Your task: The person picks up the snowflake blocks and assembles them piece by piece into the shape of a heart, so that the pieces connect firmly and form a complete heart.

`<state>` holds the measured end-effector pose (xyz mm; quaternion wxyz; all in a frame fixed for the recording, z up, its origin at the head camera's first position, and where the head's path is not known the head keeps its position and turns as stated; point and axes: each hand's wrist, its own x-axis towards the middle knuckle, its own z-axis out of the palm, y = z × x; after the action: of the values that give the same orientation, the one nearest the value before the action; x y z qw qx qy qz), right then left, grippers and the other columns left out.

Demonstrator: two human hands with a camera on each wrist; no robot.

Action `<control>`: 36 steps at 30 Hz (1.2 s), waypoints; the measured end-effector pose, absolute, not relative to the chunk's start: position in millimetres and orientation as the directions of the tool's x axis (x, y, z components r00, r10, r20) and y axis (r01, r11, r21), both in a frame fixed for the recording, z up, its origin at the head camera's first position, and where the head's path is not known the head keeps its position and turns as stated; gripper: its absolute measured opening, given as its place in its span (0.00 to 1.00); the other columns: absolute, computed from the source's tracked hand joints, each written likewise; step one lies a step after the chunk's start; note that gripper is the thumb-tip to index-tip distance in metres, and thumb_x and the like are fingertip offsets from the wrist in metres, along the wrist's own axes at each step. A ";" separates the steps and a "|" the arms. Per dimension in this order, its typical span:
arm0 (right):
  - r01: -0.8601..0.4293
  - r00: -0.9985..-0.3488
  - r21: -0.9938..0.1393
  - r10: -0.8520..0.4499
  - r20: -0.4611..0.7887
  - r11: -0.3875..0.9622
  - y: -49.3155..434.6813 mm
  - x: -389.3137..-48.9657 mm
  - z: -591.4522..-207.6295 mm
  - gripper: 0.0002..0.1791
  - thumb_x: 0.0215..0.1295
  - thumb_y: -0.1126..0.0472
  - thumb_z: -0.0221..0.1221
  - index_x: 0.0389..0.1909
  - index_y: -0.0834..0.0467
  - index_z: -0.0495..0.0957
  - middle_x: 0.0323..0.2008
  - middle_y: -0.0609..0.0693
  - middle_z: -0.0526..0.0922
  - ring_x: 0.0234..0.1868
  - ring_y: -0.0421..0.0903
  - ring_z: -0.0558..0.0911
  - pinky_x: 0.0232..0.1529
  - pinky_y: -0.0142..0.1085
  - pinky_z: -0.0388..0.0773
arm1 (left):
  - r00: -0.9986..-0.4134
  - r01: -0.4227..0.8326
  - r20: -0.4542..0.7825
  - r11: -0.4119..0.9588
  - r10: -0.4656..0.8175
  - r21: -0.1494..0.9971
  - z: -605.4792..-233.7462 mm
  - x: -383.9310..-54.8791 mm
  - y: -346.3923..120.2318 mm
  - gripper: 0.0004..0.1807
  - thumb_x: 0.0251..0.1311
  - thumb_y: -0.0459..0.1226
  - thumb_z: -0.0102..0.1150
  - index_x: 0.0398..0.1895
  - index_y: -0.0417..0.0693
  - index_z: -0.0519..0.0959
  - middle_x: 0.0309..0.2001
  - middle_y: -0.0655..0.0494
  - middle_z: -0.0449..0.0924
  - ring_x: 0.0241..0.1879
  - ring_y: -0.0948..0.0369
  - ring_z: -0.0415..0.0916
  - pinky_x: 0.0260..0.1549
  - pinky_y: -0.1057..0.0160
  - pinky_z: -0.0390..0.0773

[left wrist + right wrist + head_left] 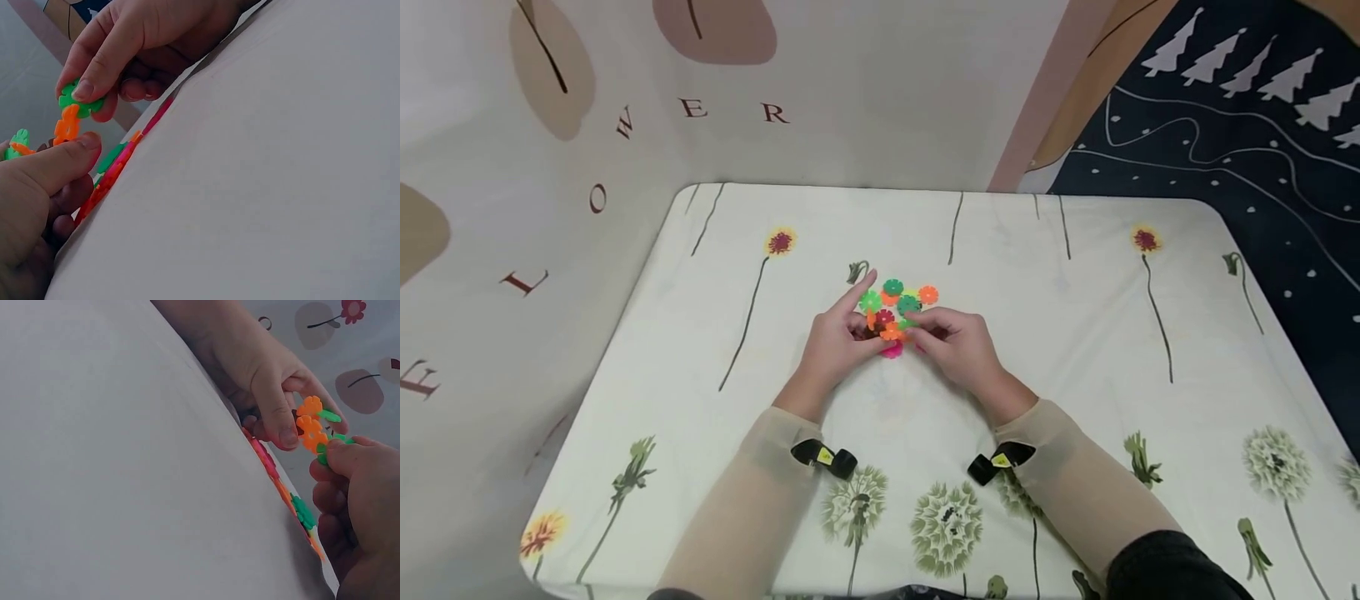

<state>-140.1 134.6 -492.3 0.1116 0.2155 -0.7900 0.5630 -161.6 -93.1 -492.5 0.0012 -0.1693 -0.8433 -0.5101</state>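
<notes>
Over the middle of the table my left hand (838, 346) grips a small chain of flower-shaped plastic discs, its thumb against an orange disc (310, 433). A second orange disc (309, 406), a light green one (330, 415) and a dark brown one belong to that chain. Facing it, my right hand (957, 346) pinches a green flower disc (67, 99) between thumb and forefinger. In the left wrist view the green disc's edge meets the orange disc (66, 125). Fingers hide part of the chain in the head view.
Loose flower discs lie on the table just behind and below the hands, among them a dark green one (892, 287), an orange one (928, 295) and a pink one (892, 351). A flower-print cloth (685, 350) covers the table. A pale wall (880, 100) stands behind it.
</notes>
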 end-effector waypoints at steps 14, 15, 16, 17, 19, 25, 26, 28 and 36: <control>-0.401 -0.914 -0.868 -0.188 0.359 0.292 132.9 -141.2 -493.7 0.10 0.67 0.70 0.72 0.48 0.61 0.90 0.30 0.51 0.90 0.27 0.45 0.84 0.30 0.30 0.79 | -0.948 0.253 0.134 0.432 0.288 0.866 -490.5 -161.0 -91.3 0.49 0.56 0.36 0.84 0.80 0.51 0.67 0.22 0.59 0.77 0.26 0.58 0.71 0.32 0.62 0.73; -0.390 -0.919 -0.874 -0.179 0.351 0.291 132.8 -141.3 -493.9 0.11 0.67 0.70 0.72 0.49 0.61 0.90 0.29 0.51 0.90 0.27 0.45 0.84 0.31 0.30 0.79 | -0.949 0.245 0.125 0.430 0.288 0.869 -490.6 -160.8 -91.1 0.44 0.56 0.38 0.84 0.75 0.49 0.71 0.23 0.59 0.78 0.27 0.58 0.71 0.32 0.61 0.73; -0.381 -0.923 -0.878 -0.171 0.345 0.290 132.7 -141.5 -494.1 0.11 0.67 0.70 0.72 0.49 0.61 0.90 0.29 0.50 0.90 0.27 0.46 0.84 0.31 0.30 0.79 | -0.950 0.239 0.118 0.429 0.289 0.871 -490.2 -160.4 -91.0 0.39 0.56 0.39 0.83 0.70 0.48 0.75 0.24 0.60 0.80 0.28 0.58 0.72 0.33 0.61 0.74; -0.374 -0.926 -0.881 -0.163 0.339 0.290 132.5 -141.5 -494.0 0.11 0.66 0.70 0.73 0.49 0.61 0.90 0.28 0.50 0.90 0.27 0.46 0.85 0.31 0.29 0.80 | -0.951 0.233 0.113 0.429 0.288 0.873 -490.2 -160.2 -90.9 0.33 0.57 0.40 0.83 0.64 0.47 0.77 0.25 0.60 0.81 0.28 0.57 0.73 0.33 0.61 0.74; -0.361 -0.932 -0.887 -0.153 0.329 0.289 132.1 -141.8 -493.6 0.12 0.66 0.70 0.73 0.49 0.61 0.90 0.28 0.50 0.89 0.27 0.46 0.85 0.32 0.29 0.80 | -0.952 0.226 0.106 0.426 0.288 0.876 -489.8 -159.8 -90.9 0.25 0.59 0.42 0.82 0.55 0.47 0.81 0.27 0.61 0.83 0.30 0.57 0.73 0.33 0.61 0.74; -0.347 -0.937 -0.898 -0.148 0.317 0.271 131.4 -141.8 -492.5 0.11 0.66 0.70 0.72 0.48 0.62 0.89 0.29 0.52 0.90 0.27 0.48 0.86 0.33 0.30 0.81 | -0.954 0.173 0.059 0.381 0.293 0.908 -487.9 -160.2 -89.4 0.17 0.63 0.41 0.78 0.50 0.46 0.86 0.26 0.58 0.84 0.29 0.58 0.75 0.32 0.63 0.75; -0.347 -0.937 -0.898 -0.148 0.318 0.269 131.3 -141.8 -492.6 0.11 0.66 0.70 0.72 0.48 0.63 0.89 0.29 0.52 0.90 0.27 0.48 0.86 0.33 0.29 0.81 | -0.954 0.158 0.045 0.373 0.295 0.914 -487.5 -160.2 -89.2 0.16 0.63 0.41 0.78 0.50 0.45 0.86 0.27 0.57 0.85 0.29 0.58 0.76 0.32 0.64 0.76; -0.346 -0.937 -0.900 -0.150 0.316 0.266 131.2 -142.0 -492.6 0.11 0.66 0.70 0.72 0.48 0.63 0.89 0.30 0.52 0.90 0.28 0.48 0.86 0.33 0.29 0.81 | -0.954 0.128 0.015 0.361 0.299 0.924 -486.9 -160.4 -88.8 0.15 0.64 0.40 0.78 0.50 0.44 0.87 0.30 0.56 0.86 0.30 0.59 0.77 0.33 0.65 0.78; -0.348 -0.936 -0.904 -0.155 0.317 0.251 132.0 -140.9 -491.6 0.09 0.65 0.71 0.73 0.45 0.63 0.89 0.30 0.52 0.91 0.28 0.47 0.85 0.32 0.30 0.80 | -0.946 0.082 -0.029 0.326 0.324 0.942 -484.0 -160.6 -87.5 0.16 0.65 0.36 0.76 0.53 0.41 0.87 0.38 0.52 0.90 0.38 0.58 0.83 0.40 0.65 0.82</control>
<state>-140.9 132.0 -491.6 0.0816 0.1597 -0.7865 0.5909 -160.6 -87.5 -484.0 -0.1065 -0.1257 -0.8072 -0.5668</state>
